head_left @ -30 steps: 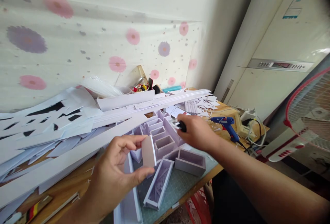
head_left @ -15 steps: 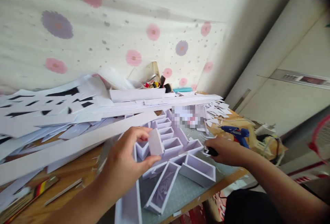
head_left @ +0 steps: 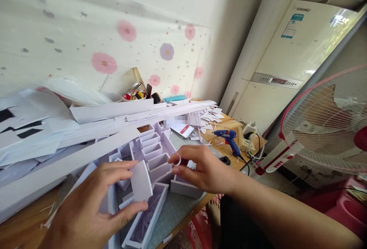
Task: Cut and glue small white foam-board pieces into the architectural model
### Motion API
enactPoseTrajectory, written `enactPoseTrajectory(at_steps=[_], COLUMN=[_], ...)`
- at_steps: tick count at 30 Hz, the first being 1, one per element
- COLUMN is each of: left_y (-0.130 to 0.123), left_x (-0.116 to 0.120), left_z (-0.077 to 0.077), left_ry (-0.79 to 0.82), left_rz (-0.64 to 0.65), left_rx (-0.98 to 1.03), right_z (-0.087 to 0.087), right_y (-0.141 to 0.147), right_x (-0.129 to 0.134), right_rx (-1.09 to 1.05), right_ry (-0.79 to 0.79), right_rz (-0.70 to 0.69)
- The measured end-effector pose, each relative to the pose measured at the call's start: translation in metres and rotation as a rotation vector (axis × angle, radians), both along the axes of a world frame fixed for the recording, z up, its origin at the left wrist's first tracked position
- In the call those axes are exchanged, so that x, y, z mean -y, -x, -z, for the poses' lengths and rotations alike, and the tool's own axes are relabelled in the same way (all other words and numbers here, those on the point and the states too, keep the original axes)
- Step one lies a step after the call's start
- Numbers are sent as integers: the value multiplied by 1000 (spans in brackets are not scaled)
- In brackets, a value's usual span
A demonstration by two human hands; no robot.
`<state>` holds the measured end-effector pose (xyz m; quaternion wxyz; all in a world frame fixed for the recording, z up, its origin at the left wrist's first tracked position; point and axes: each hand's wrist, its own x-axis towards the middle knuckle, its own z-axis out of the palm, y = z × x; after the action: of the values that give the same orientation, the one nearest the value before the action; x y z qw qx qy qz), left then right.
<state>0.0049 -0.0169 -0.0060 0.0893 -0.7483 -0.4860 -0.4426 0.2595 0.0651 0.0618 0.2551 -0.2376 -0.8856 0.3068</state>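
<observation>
Cardboard-like white panel (head_left: 141, 182), flat, smooth and thin-edged, stands tilted in the grasp of a person's left hand (head_left: 94, 199), its fingertips at the top edge and thumb at the lower edge, spread by the panel's height. The right hand (head_left: 200, 166) pinches a small curled white strip (head_left: 179, 160) between thumb and fingers, its forearm reaching in from the lower right, palm turned inward. Below the panel, a narrow open box (head_left: 157, 211) of slender scraps lies on a gridded mat (head_left: 177, 216); a blue glue gun (head_left: 229, 138) rests on the wooden table (head_left: 229, 121).
</observation>
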Motion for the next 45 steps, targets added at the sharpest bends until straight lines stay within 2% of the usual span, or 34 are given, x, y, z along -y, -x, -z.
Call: enactPoseTrajectory(at_steps=[5, 8, 12, 15, 18, 23, 27, 30, 32, 35, 38, 42, 45], left_y=[-9, -7, 2, 7, 12, 15, 11, 9, 9, 10, 12, 12, 13], left_x=[3, 1, 0, -1, -2, -3, -5, -6, -5, -4, -6, -12, -14], left_z=[-12, -13, -16, -22, -28, -26, -20, -17, -16, -13, -12, -13, -11], left_ry=[-5, 75, 219, 234, 210, 256, 100, 5, 1, 60, 69, 56, 32], left_rz=[151, 179, 260, 279, 285, 300, 252, 204, 149, 118, 57, -86, -119], left_rx=[-76, 13, 199, 195, 165, 169, 27, 44, 160, 475, 716, 699, 622], right_z=[17, 21, 17, 19, 25, 31, 31, 24, 15, 0, -6, -2, 1], right_y=[48, 61, 65, 67, 71, 80, 85, 82, 75, 63, 53, 43, 38], right_x=[13, 8, -1, -4, -7, -9, -4, 8, 20, 39, 44, 19, 2], right_rx=[-258, -364, -415, -448, -482, -509, -457, -406, -335, -275, -256, 143, 366], right_ry=[575, 797, 991, 1081, 1097, 951, 795, 621, 424, 31, -274, -533, -541], right_rz=[-69, -61, -158, -213, -225, -255, -214, -148, -140, -95, -42, 102, 147])
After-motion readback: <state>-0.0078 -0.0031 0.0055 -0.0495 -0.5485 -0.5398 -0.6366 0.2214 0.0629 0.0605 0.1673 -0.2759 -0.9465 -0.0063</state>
